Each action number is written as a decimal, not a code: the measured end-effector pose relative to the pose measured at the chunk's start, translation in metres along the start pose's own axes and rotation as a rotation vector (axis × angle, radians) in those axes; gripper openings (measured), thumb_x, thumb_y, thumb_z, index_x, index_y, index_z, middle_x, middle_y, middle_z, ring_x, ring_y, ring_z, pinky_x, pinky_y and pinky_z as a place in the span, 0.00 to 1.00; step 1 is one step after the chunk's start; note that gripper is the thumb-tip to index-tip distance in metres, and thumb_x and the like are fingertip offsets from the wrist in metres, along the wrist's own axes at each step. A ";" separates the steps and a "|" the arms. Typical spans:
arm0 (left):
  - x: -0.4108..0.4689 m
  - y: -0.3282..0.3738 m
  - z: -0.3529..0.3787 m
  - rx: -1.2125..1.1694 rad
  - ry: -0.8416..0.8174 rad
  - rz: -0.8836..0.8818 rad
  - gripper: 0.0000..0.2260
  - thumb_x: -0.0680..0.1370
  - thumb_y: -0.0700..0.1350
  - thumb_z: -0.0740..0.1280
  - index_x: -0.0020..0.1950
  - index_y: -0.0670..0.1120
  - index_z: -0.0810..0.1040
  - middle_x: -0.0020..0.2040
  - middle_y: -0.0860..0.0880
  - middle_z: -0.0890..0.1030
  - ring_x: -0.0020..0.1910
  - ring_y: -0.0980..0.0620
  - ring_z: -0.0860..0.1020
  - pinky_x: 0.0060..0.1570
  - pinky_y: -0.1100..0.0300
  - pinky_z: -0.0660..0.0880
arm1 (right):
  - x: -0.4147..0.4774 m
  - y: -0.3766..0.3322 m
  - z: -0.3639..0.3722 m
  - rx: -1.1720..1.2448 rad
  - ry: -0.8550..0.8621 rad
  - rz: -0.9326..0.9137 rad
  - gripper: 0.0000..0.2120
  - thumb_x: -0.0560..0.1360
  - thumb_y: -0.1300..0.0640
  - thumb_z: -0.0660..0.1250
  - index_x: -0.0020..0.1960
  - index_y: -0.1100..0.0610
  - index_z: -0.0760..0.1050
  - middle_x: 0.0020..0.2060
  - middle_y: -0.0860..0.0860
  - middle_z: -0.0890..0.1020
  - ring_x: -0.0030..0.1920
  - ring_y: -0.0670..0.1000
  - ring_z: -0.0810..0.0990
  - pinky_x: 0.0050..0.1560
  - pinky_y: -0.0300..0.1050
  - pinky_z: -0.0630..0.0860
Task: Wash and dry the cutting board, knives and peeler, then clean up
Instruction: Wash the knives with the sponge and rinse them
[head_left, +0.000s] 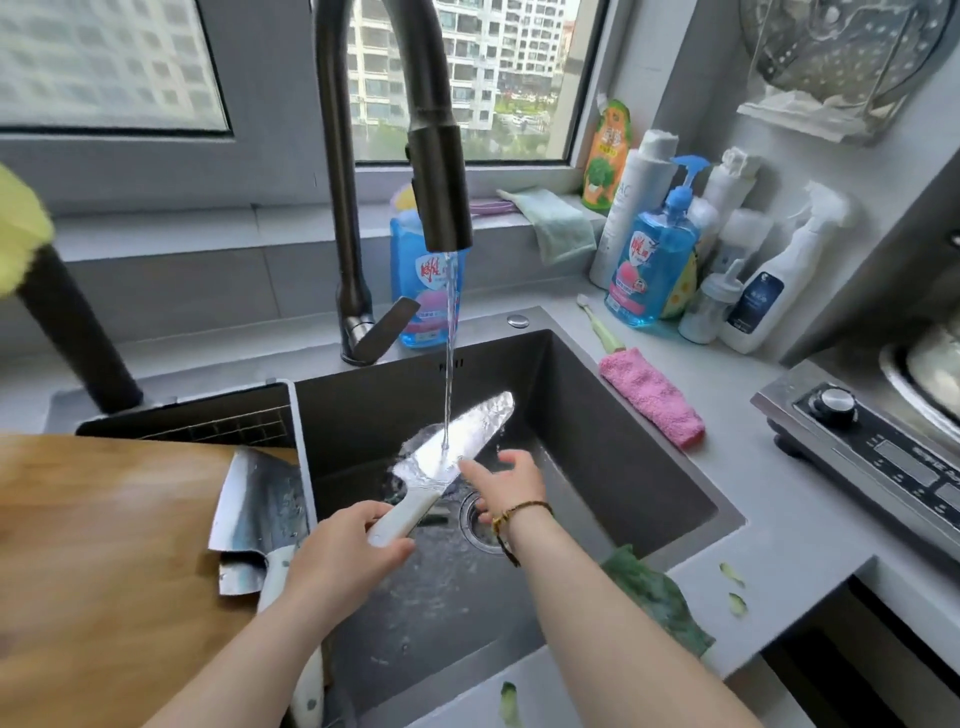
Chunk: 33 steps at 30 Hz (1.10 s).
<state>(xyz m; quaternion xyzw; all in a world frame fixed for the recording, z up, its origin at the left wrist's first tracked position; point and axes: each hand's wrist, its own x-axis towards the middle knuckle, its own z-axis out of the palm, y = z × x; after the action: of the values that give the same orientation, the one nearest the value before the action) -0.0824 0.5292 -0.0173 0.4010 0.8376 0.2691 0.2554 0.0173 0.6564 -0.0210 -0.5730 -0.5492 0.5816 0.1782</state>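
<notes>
My left hand (343, 551) grips the white handle of a chef's knife (457, 436) and holds its blade over the dark sink (649, 467), under the water running from the faucet (441, 171). My right hand (506, 486) has its fingers spread, and the fingertips touch the wet blade. A wooden cutting board (104, 571) lies left of the sink. A cleaver (260, 504) and a smaller knife (241, 574), both with white handles, rest on the board's right edge. No peeler is visible.
A pink cloth (652, 397) lies on the counter right of the sink, a green cloth (654, 597) at the sink's front right corner. Soap and cleaner bottles (649, 260) crowd the back right corner. A stove (883, 447) stands at far right. Vegetable peel scraps (735, 603) dot the front counter.
</notes>
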 end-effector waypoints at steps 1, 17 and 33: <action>0.000 -0.001 0.000 0.006 0.008 0.004 0.16 0.74 0.52 0.67 0.61 0.52 0.73 0.47 0.55 0.77 0.43 0.56 0.75 0.37 0.65 0.70 | 0.006 -0.002 0.011 0.064 -0.047 0.055 0.29 0.70 0.52 0.70 0.65 0.58 0.62 0.53 0.55 0.74 0.35 0.49 0.73 0.29 0.36 0.74; 0.008 -0.011 -0.004 -0.018 0.001 -0.057 0.14 0.73 0.51 0.67 0.59 0.57 0.74 0.43 0.59 0.77 0.40 0.59 0.74 0.33 0.71 0.65 | 0.036 -0.016 0.025 0.145 -0.176 0.093 0.10 0.76 0.56 0.63 0.38 0.58 0.68 0.28 0.52 0.76 0.17 0.43 0.73 0.19 0.33 0.69; 0.011 -0.005 0.009 -0.343 0.005 -0.151 0.12 0.73 0.47 0.70 0.44 0.51 0.65 0.40 0.46 0.78 0.26 0.52 0.73 0.24 0.63 0.68 | 0.011 -0.008 0.021 -0.111 -0.574 0.134 0.18 0.76 0.44 0.58 0.52 0.57 0.75 0.46 0.51 0.81 0.46 0.46 0.79 0.49 0.46 0.77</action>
<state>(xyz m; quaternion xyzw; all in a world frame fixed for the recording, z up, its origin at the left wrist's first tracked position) -0.0852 0.5377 -0.0294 0.2867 0.8080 0.3889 0.3372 -0.0078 0.6593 -0.0250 -0.4292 -0.5690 0.6993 -0.0548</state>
